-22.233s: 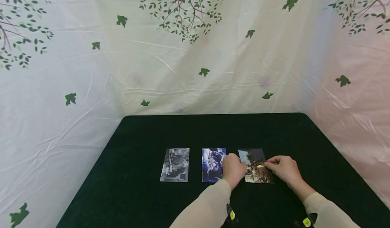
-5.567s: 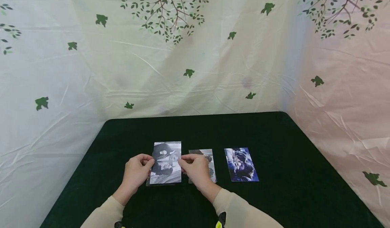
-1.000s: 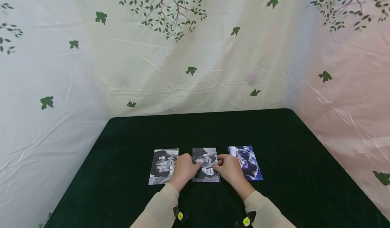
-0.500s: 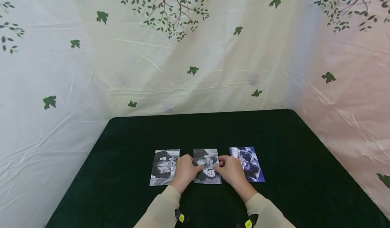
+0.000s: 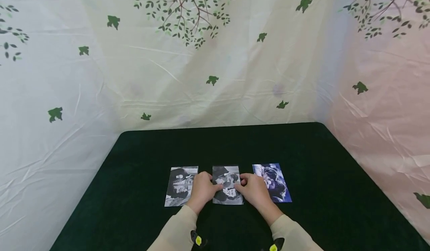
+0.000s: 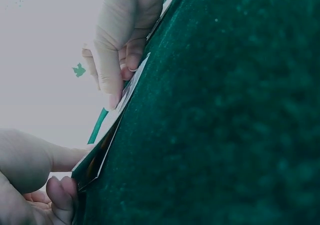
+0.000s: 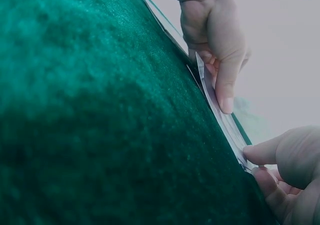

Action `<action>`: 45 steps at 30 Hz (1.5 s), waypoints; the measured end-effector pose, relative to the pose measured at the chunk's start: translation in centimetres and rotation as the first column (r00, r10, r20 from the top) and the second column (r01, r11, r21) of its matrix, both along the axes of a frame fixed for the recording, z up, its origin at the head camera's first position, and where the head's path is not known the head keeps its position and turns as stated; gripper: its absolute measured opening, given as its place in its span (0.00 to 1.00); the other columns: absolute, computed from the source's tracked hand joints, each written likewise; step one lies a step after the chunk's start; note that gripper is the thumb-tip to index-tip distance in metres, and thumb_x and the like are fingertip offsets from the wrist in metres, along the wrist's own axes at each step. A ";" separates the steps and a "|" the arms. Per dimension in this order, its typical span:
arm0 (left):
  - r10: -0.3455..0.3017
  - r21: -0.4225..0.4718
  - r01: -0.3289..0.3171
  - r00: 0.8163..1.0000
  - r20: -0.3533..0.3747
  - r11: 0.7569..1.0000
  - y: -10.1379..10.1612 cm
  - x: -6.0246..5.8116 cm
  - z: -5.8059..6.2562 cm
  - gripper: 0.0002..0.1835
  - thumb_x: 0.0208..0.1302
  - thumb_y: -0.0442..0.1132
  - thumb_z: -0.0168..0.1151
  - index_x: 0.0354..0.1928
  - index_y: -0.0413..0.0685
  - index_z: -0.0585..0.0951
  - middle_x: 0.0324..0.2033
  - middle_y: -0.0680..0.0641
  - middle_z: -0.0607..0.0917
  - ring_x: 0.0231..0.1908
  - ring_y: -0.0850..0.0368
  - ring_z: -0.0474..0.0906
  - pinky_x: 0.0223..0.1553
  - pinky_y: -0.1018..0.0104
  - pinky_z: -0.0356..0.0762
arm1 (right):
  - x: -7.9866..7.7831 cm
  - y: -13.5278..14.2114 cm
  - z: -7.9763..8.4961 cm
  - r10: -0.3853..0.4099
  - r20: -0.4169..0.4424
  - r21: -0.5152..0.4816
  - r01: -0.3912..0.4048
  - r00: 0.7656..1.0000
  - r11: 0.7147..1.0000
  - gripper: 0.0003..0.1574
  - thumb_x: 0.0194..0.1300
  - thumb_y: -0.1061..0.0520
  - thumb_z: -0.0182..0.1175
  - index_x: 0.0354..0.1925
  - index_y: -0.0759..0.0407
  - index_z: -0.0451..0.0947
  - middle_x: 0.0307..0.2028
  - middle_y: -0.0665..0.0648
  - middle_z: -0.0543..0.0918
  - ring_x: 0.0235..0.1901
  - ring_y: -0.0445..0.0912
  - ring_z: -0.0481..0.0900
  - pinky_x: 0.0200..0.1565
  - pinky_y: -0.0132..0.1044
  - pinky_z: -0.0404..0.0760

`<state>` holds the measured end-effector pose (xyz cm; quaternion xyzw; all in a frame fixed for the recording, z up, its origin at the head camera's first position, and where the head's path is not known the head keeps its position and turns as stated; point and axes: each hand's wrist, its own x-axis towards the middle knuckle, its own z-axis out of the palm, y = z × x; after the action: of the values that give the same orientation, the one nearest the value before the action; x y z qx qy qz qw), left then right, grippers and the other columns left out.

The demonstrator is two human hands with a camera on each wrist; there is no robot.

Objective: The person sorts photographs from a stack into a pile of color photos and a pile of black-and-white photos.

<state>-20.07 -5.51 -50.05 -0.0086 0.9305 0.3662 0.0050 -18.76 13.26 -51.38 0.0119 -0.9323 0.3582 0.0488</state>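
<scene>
A black-and-white photo print lies in the middle of a row of three. My left hand pinches its left edge and my right hand pinches the right edge, thumbs on top. In the left wrist view the left edge of this print is tipped up a little, over another card beneath it. The right wrist view has my right fingers on the near edge of the print. Left of it lies another black-and-white photo print; at right is a blue-violet photo print, partly behind my right hand.
The prints lie on a dark green cloth-covered table with rounded far corners. A pale curtain with leaf and branch patterns hangs behind and at both sides.
Since several seconds ago, both hands have gone from the left print, now lying flat, to the middle one. Earlier, a colour print lay at right and the blue one in the middle. The last second shows little motion.
</scene>
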 end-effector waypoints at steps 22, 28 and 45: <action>-0.039 0.124 0.048 0.997 -0.067 0.991 -0.5 0.0 0.6 0.09 0.59 0.34 0.66 0.36 0.36 0.79 0.27 0.46 0.81 0.29 0.54 0.76 0.30 0.60 0.74 | 0.3 -0.1 0.2 -0.001 0.004 -0.009 0.001 1.000 1.000 0.21 0.59 0.52 0.68 0.48 0.62 0.82 0.25 0.48 0.77 0.24 0.41 0.72 0.29 0.35 0.73; -0.040 0.373 0.021 0.998 0.044 0.928 -0.4 0.0 0.8 0.08 0.65 0.32 0.58 0.44 0.35 0.76 0.29 0.45 0.80 0.26 0.55 0.75 0.26 0.63 0.74 | 0.3 0.0 0.2 -0.006 -0.019 -0.014 0.006 1.000 1.000 0.18 0.62 0.51 0.65 0.46 0.62 0.82 0.24 0.48 0.76 0.23 0.41 0.71 0.28 0.36 0.71; -0.002 0.461 -0.001 1.000 0.007 0.888 -0.8 0.7 2.7 0.09 0.68 0.33 0.55 0.46 0.37 0.77 0.30 0.45 0.81 0.23 0.55 0.74 0.24 0.63 0.73 | 0.0 -0.3 1.0 -0.091 -0.019 -0.307 0.081 0.996 0.948 0.13 0.61 0.54 0.66 0.43 0.58 0.83 0.30 0.51 0.82 0.29 0.43 0.78 0.30 0.36 0.77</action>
<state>-19.39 -6.35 -47.36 -0.0083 0.8170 0.5764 0.0105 -18.73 13.00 -50.37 -0.0305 -0.8642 0.4956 0.0812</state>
